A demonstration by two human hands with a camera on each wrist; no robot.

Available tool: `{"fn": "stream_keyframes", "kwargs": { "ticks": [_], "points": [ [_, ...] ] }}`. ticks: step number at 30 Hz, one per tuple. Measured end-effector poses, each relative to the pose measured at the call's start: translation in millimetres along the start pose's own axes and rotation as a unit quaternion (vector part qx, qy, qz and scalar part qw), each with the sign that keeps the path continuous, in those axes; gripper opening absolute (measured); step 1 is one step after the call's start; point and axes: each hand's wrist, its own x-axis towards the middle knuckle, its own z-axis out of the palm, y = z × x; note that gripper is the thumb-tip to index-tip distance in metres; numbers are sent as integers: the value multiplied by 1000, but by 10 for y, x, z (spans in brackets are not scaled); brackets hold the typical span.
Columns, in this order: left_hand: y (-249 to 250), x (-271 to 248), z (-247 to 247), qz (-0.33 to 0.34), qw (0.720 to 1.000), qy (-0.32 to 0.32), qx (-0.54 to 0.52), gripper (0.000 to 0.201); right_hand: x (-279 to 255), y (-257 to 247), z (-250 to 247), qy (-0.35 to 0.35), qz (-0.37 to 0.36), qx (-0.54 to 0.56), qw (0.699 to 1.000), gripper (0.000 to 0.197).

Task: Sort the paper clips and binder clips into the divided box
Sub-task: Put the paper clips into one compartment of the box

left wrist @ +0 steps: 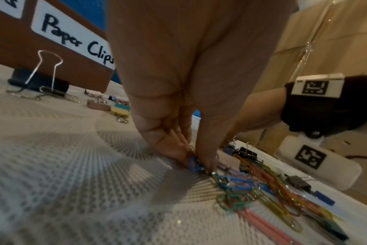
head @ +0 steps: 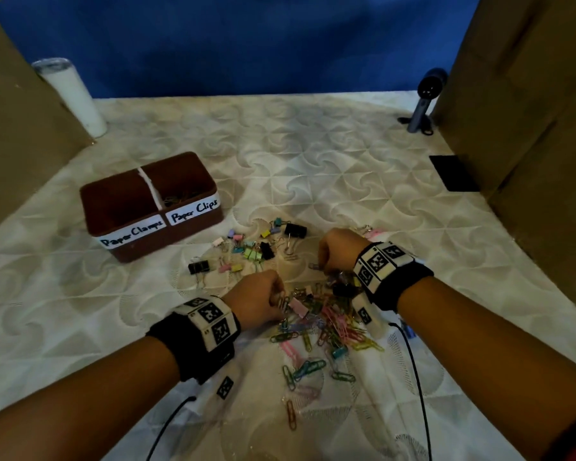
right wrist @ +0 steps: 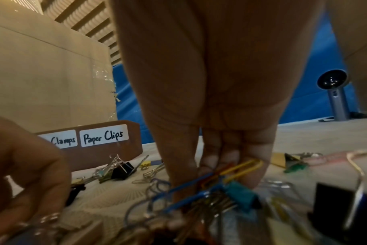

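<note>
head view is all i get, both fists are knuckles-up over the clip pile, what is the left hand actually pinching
Observer: The left hand pinches a blue wire paper clip against the white quilted cloth.
Operator: and the right one
Observer: The right hand holds a bunch of clips: blue and yellow wire paper clips with a small teal binder clip tangled in.
Operator: so its bunch is mixed
Observer: Yes, the teal binder clip hangs among the paper clips.
</note>
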Motion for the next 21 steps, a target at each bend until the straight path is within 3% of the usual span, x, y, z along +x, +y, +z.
{"fn": "stream_keyframes", "kwargs": {
  "ticks": [9, 15, 21],
  "points": [
    [77, 48, 32, 28, 999, 14, 16, 22, -116, 26, -46, 5, -59, 75, 995, 18],
    [89, 83, 10, 32, 999, -12, 34, 21, -170, 129, -259, 121, -50, 146, 981, 17],
    [111, 64, 63, 24, 998, -7, 61, 17, -249, 83, -338, 163, -74, 194, 965, 12]
  ]
}}
